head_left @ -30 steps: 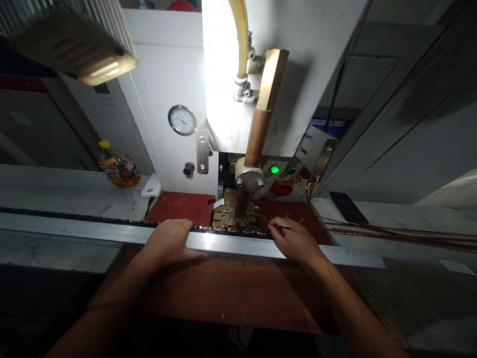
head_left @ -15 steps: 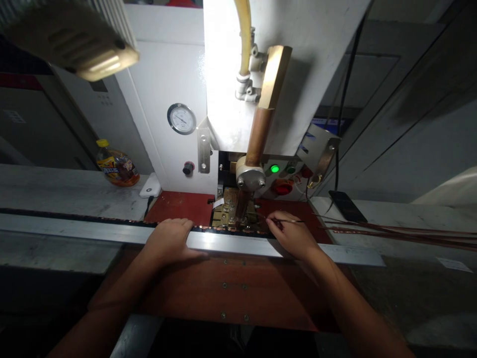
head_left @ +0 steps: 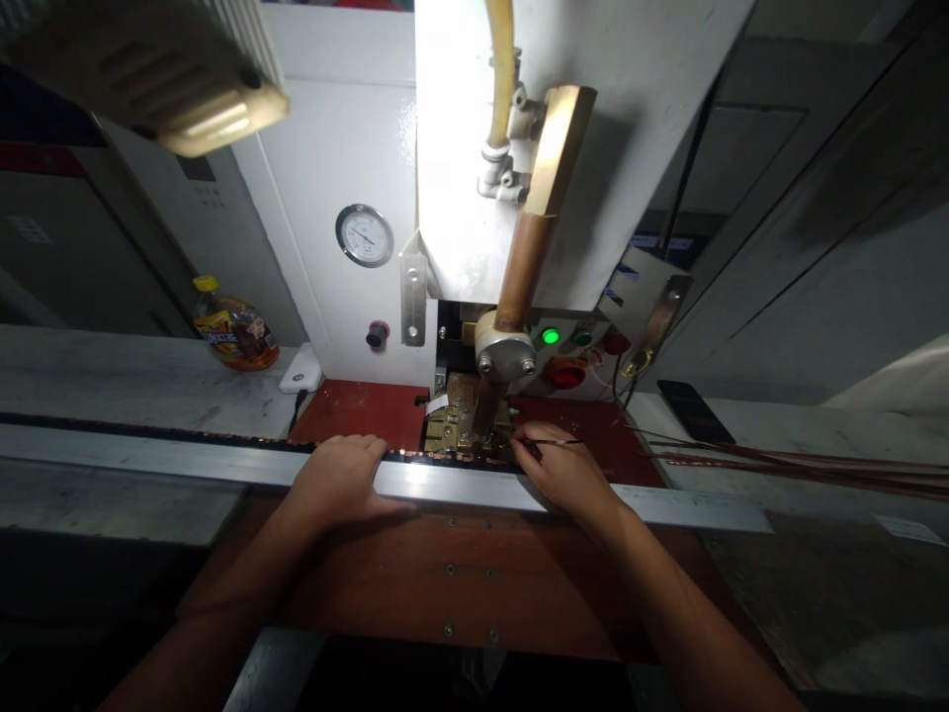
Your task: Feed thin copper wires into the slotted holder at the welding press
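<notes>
The metal bar (head_left: 437, 485) runs across the near side of the machine, its right end reaching past the red-brown board (head_left: 415, 574), which spreads in front of it to a straight near edge. A dark strip with copper pieces (head_left: 252, 440) follows the bar's far edge. Between the hands there is a gap, and beyond it the copper post (head_left: 523, 267) slants down to the brass fixture (head_left: 449, 430).

The left hand (head_left: 337, 480) clasps the bar, fingers over the far edge and thumb at the near one. The right hand (head_left: 560, 470) pinches a thin dark rod (head_left: 567, 442) between thumb and fingertips (its tip is too small to make out).

Compared with the earliest frame, the right hand has shifted left, closer to the post; the left keeps its place on the bar.

Counted: two hands, one bar, one bottle (head_left: 235, 334) and one white box (head_left: 301, 371) to the left, one phone (head_left: 695, 411) to the right, one gauge (head_left: 364, 235), and several copper strips (head_left: 801, 467), overlapping too much to count.
</notes>
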Demonstrator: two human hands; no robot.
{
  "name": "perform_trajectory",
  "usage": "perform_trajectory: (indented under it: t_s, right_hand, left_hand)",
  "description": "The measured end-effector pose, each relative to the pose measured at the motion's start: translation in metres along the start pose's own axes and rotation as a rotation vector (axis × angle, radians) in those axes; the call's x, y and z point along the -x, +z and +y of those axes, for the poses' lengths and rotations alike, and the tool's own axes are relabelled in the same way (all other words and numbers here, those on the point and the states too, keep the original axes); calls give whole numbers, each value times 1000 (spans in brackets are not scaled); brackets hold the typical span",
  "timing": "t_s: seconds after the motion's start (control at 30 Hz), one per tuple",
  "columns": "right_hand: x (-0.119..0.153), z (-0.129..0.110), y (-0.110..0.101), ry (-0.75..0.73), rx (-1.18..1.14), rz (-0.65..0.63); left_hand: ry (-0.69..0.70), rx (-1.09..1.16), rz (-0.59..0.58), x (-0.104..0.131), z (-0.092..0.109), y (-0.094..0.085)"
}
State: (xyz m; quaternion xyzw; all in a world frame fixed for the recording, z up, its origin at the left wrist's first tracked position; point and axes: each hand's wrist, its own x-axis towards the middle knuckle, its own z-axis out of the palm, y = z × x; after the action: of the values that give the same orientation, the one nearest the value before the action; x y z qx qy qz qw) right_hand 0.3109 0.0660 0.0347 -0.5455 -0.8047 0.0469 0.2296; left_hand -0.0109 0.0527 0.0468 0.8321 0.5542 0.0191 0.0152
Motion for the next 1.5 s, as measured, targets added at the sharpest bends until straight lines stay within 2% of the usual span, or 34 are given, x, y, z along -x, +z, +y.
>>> perform_trajectory:
  t_s: [0.37,1.5]
  right_hand:
    - [4,-1,6,-13,13,15]
    - [7,-1,7,-55,36,32]
  left_hand:
    - [-5,-14,-14,-1,1,-1]
    - [-3,-56,-9,0,3,-2]
